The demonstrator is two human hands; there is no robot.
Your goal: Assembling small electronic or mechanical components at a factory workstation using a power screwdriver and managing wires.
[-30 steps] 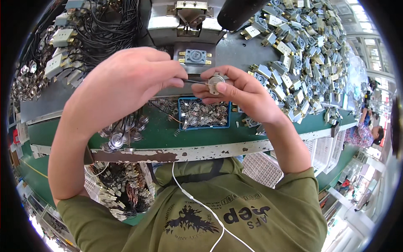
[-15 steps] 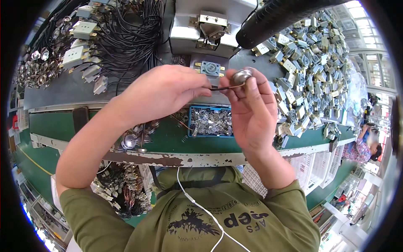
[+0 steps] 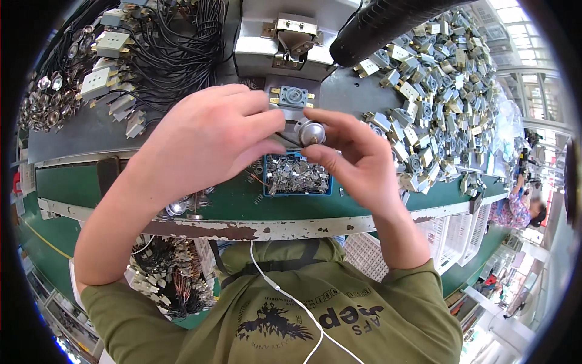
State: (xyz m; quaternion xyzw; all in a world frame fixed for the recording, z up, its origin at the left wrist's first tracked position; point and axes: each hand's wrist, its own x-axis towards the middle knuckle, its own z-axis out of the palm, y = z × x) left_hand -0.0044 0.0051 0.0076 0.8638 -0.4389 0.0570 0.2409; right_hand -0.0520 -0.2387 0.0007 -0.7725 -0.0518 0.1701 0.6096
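My right hand (image 3: 364, 158) grips a round, shiny metal disc-shaped part (image 3: 312, 133) between thumb and fingers, above the middle of the bench. Pinched in my left hand (image 3: 224, 130) is a thin dark wire (image 3: 288, 141) that runs to the metal part; the fingertips are partly hidden. Just beyond my hands, a grey square switch-like block (image 3: 293, 97) with brass side tabs sits in front of the metal fixture (image 3: 297, 39). Below them stands a blue tray (image 3: 265, 182) full of small metal clips.
Many grey and cream blocks (image 3: 418, 115) are heaped at the right. At the left lie blocks with black cables (image 3: 182, 54) and a pile of metal discs (image 3: 51, 106). A thick black tube (image 3: 388, 30) slants in from above. Another person (image 3: 512, 209) is far right.
The metal disc has turned to show its round face and moved left and down. My left hand has moved left, and my right fingers have shifted to its edges.
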